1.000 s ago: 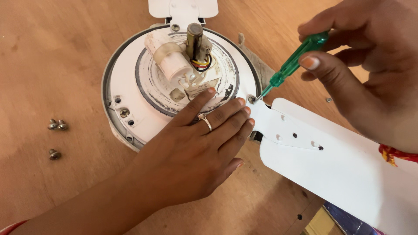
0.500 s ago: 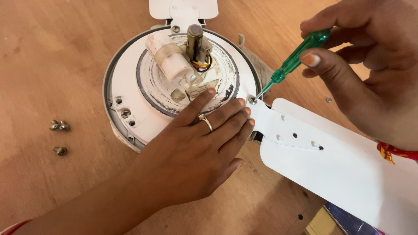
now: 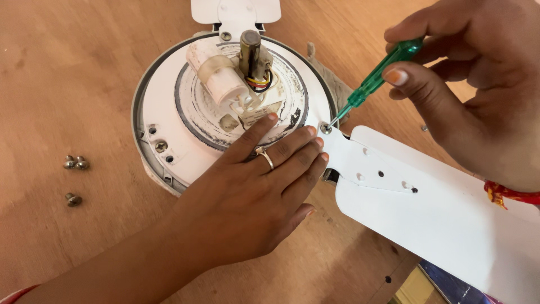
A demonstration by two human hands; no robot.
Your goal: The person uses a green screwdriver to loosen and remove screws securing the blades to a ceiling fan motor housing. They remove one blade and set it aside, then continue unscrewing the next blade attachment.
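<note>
My green-handled screwdriver [image 3: 376,80] slants down-left from my right hand [image 3: 478,84], its tip set in a screw [image 3: 325,129] at the root of the white fan blade [image 3: 439,214], while my left hand [image 3: 253,191] lies flat on the round white fan motor housing [image 3: 169,141].

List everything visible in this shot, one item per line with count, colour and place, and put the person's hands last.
fan motor housing: one, white, round, centre on the table
shaft: one, dark metal, upright at the housing's middle
wires: a few, red, yellow and black, at the shaft's base
fan blade: one, white, right of the housing
second blade: one, white, top edge, mostly cut off
screwdriver: one, green handle, tip on a screw at the blade's root
loose screws: three, silver, on the table at left
table: one, brown wood
ring: one, gold-coloured, on a left-hand finger
left hand: flat on the housing
right hand: holds the screwdriver
</note>
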